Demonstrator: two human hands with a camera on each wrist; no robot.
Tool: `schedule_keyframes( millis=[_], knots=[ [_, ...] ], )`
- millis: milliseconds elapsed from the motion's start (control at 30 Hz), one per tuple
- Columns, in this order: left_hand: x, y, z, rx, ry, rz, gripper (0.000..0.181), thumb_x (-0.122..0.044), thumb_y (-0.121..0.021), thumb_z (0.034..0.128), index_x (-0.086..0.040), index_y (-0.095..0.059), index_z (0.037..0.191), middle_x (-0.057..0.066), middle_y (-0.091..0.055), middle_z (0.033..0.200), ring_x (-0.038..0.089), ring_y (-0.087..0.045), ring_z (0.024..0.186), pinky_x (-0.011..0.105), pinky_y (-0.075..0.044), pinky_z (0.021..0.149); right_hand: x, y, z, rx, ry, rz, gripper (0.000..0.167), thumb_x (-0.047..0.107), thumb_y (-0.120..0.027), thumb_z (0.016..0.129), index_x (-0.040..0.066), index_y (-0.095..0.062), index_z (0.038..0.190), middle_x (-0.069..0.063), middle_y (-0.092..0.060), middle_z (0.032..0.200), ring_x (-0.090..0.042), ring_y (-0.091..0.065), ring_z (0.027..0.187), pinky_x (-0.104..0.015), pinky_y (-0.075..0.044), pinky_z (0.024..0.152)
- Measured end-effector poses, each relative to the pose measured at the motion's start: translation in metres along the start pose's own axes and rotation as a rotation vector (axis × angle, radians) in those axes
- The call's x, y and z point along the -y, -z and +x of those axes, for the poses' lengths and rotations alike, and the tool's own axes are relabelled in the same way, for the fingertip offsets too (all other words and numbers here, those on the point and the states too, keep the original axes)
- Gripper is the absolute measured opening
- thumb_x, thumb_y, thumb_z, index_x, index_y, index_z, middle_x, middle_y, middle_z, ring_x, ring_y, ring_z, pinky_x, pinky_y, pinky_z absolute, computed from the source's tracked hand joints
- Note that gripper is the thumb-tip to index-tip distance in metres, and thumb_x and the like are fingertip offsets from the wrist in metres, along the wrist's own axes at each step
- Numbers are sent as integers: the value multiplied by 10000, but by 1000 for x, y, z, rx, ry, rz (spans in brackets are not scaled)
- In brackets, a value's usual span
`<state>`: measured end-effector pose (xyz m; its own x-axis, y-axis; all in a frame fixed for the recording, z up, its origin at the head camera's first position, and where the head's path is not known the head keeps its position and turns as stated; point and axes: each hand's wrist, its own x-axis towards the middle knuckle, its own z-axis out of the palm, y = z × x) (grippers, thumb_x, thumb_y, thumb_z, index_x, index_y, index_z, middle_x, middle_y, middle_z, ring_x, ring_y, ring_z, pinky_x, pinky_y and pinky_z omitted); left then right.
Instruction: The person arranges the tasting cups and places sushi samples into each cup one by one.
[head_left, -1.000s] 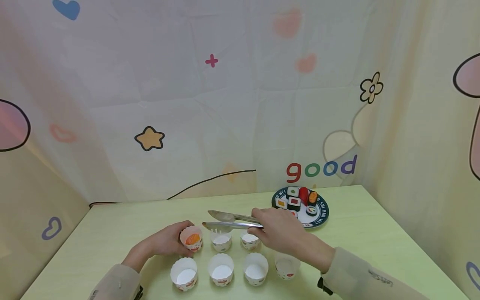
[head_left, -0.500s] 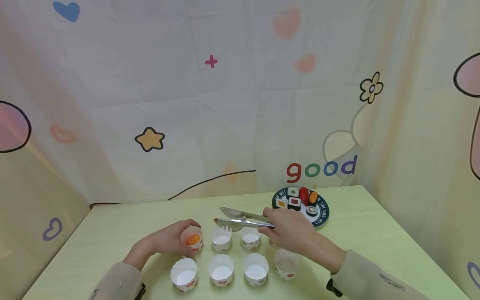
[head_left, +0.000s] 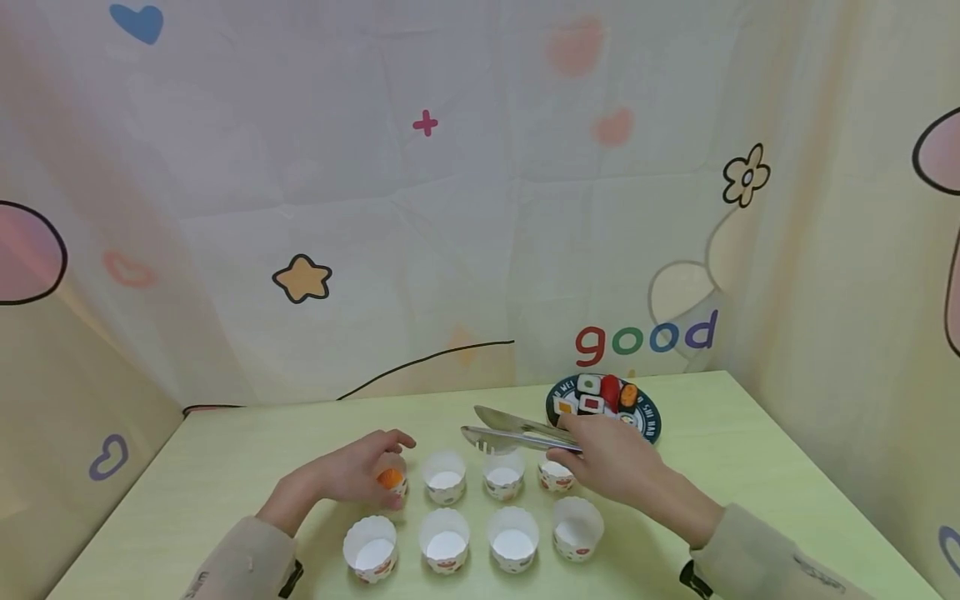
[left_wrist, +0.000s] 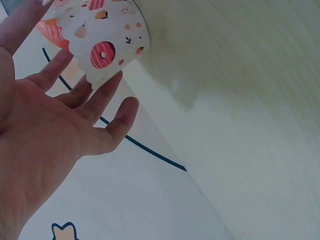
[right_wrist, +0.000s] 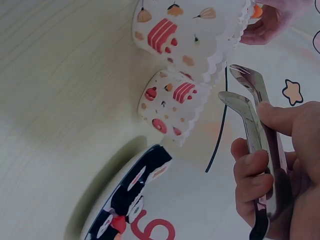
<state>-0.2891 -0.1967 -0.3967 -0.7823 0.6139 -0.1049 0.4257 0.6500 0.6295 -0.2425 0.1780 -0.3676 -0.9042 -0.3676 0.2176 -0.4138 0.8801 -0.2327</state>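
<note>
My left hand (head_left: 348, 473) is spread around a small paper baking cup (head_left: 402, 490), the leftmost of the back row. Inside that cup lies an orange sushi-like piece (head_left: 389, 478). In the left wrist view the fingers are loosely extended beside the cup (left_wrist: 112, 42); some fingertips lie close against its wall, and contact is hard to tell. My right hand (head_left: 618, 462) grips a pair of metal tongs (right_wrist: 267, 145) by the handles. The tongs' tips are apart with nothing between them, above the back row of cups. Part of the plate (head_left: 652, 417) is hidden behind the right hand.
Several white paper cups (head_left: 444, 542) with printed sweets stand in two rows on the pale green table (head_left: 247, 442). The dark-rimmed plate at the back right bears several sushi pieces (head_left: 591, 404). A printed curtain (head_left: 465, 233) hangs behind the table.
My right hand with the tongs has moved right, away from the orange piece's cup and toward the plate. The left hand's fingers have loosened and spread from the cup.
</note>
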Motion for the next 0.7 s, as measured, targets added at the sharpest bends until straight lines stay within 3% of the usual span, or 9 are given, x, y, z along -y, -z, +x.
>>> schedule_keyframes(
  millis=[167, 300, 433, 567, 633, 700],
  knots=[
    [-9, -2, 4, -27, 13, -25, 759, -217, -873, 839, -48, -458, 1451, 203, -480, 1437, 403, -468, 1302, 596, -377, 1059, -10, 0, -3, 2, -14, -19, 288, 382, -753, 944, 125, -665, 1040, 86, -548, 720, -106, -488, 607, -302, -407, 547],
    [-16, -5, 7, -45, 9, -10, 762, -215, -878, 836, -49, -463, 1452, 206, -498, 1426, 331, -546, 1196, 558, -422, 1018, -15, 2, -5, -5, -25, -41, 302, 392, -757, 938, 123, -675, 1050, 79, -591, 759, -113, -504, 627, -316, -443, 571],
    [-23, -8, 9, -37, 16, -4, 754, -199, -870, 845, -56, -455, 1458, 195, -497, 1436, 212, -630, 913, 504, -470, 926, -19, 5, -7, 5, -46, -49, 352, 406, -755, 936, 96, -687, 1088, 42, -646, 816, -120, -543, 663, -345, -510, 611],
    [-27, -10, 11, -32, 22, 13, 725, -196, -850, 866, -61, -451, 1456, 184, -512, 1424, 166, -622, 644, 564, -403, 970, -23, 7, -8, 9, -60, -60, 419, 417, -752, 935, 62, -694, 1151, -2, -691, 877, -135, -581, 698, -384, -558, 665],
    [-29, -11, 13, -43, 22, 33, 709, -220, -844, 873, -59, -460, 1447, 181, -534, 1405, 152, -610, 608, 617, -318, 1031, -25, 8, -9, 1, -60, -67, 424, 412, -756, 933, 59, -691, 1159, 2, -686, 872, -136, -577, 695, -384, -553, 661],
    [-31, -13, 14, -52, 29, 43, 694, -247, -838, 881, -61, -469, 1438, 176, -550, 1392, 150, -595, 579, 627, -311, 1026, -28, 9, -9, -5, -64, -66, 404, 400, -760, 932, 62, -685, 1141, 18, -654, 825, -141, -549, 669, -370, -521, 619]
  ],
)
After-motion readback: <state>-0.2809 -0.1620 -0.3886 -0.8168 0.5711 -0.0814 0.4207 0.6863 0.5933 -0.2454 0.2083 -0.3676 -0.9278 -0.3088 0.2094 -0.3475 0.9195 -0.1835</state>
